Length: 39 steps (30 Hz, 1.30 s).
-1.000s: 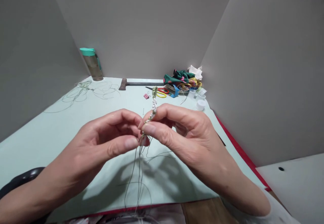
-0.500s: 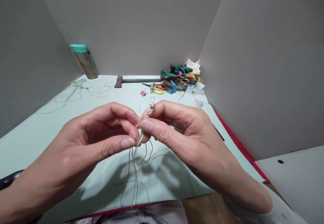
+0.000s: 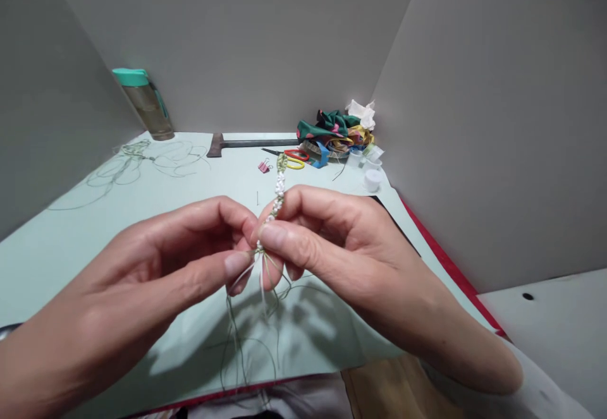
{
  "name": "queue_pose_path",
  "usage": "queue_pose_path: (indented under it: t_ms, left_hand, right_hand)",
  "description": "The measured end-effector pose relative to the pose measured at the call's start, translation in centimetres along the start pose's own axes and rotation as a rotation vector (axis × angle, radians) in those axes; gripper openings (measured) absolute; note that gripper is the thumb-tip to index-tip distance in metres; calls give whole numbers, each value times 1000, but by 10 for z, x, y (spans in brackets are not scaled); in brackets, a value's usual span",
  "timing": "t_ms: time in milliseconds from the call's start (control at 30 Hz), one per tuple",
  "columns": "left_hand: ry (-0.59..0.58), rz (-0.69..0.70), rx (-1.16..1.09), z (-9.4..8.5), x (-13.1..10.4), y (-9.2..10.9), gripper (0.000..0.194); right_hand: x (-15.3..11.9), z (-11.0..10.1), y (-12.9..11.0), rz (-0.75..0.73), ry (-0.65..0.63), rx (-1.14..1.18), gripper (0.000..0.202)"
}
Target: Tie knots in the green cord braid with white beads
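Note:
A narrow knotted bracelet (image 3: 280,183) in green and white cord rises above the fingers in the middle of the view. My right hand (image 3: 327,236) pinches it between thumb and forefinger near its lower end. From that end several loose thin cords (image 3: 262,280) fan out and hang down over the table edge. My left hand (image 3: 190,255) is closed at the same spot, thumb and fingertips pressed against the end of the bracelet and its cords. Which strands lie between the left fingertips is partly hidden.
Behind the hands lie a pink binder clip (image 3: 264,165), scissors (image 3: 294,158) with red and yellow handles, and a hammer-like tool (image 3: 256,144). A water bottle (image 3: 146,106) stands back left near tangled cord (image 3: 137,153). Fabric scraps (image 3: 332,125) and a white tape roll (image 3: 372,180) are back right.
The cords at the bracelet's lower end, bunched before, now fan apart below the fingers. My left fingertips have shifted slightly against the end. The whole view has moved a little.

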<state>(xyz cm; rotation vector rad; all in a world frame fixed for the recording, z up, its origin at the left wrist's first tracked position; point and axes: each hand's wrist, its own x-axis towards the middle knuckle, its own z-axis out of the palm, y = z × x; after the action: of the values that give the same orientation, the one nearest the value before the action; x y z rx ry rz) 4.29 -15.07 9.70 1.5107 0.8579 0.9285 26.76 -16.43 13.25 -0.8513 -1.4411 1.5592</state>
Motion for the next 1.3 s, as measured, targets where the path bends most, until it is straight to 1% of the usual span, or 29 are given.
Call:
queue_pose_path:
  t_ms: [67,133,233,267,333,433,500,533,600,700,767,867,933,1000,1100,1300]
  left_hand:
    - [-15,-7,14,-2,0,-2,13]
    - [-40,-34,12,-3,0,-4,18]
    - [-63,-87,-25,-5,-1,-7,21]
    - [-62,-99,-38,-5,-1,-9,21]
    - [-46,-107,-60,-5,-1,-11,20]
    - [-10,-114,-91,-3,-1,-12,21]
    - [14,-155,-118,-2,0,-11,23]
    - [19,-186,-131,-2,1,-10,24]
    - [31,-242,-148,-2,2,-10,26]
    - [64,-257,-166,-3,2,-13,29]
    - [108,-273,-198,-2,2,-15,27]
    - [159,-294,-245,1,1,-16,26]
    - [176,-286,-245,1,1,-16,31]
    - [192,-275,-223,1,1,-15,35]
    - [210,-264,-211,1,5,-16,36]
    - [238,-297,-264,1,11,-19,37]
  right_hand:
    - [2,2,0,26,6,47,43]
    - [4,1,0,43,17,29,45]
    - [3,-4,1,42,-6,-20,37]
    - [3,-6,1,42,-35,-27,32]
    - [4,-8,2,39,-77,-35,27]
    - [7,-6,3,66,-24,-38,35]
    - [7,-6,4,96,-14,-42,36]
    - [7,-7,4,99,-20,-36,30]
    - [5,-11,4,97,-42,-19,8]
    - [5,-19,5,138,-34,-19,17]
    - [8,-21,9,166,-40,-53,20]
    - [14,-18,18,189,-25,-105,29]
    - [17,-15,23,225,-22,-107,32]
    - [18,-13,25,251,-35,-73,32]
    - [19,-12,26,273,-67,-30,31]
    - [26,-14,33,265,-59,-19,26]
